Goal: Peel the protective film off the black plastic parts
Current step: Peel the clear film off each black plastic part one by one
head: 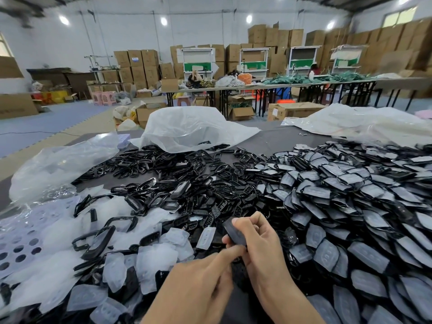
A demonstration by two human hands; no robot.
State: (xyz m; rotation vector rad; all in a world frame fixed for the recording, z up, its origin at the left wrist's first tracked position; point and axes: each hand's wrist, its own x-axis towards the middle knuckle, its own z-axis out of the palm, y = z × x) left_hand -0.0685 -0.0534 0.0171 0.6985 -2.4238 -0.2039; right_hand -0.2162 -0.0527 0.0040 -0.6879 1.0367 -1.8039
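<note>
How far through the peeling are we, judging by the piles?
Done: a heap of bare black parts in the middle, with loose peeled films at front left. In hand: the right hand holds one black part while the left hand picks at its lower edge. Left: the large pile of film-covered parts on the right, seemingly at least half the stock.

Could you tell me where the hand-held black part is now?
Head view, bottom centre: the black part sits gripped in the right hand, the left hand pinching its lower end, above the piled parts.
</note>
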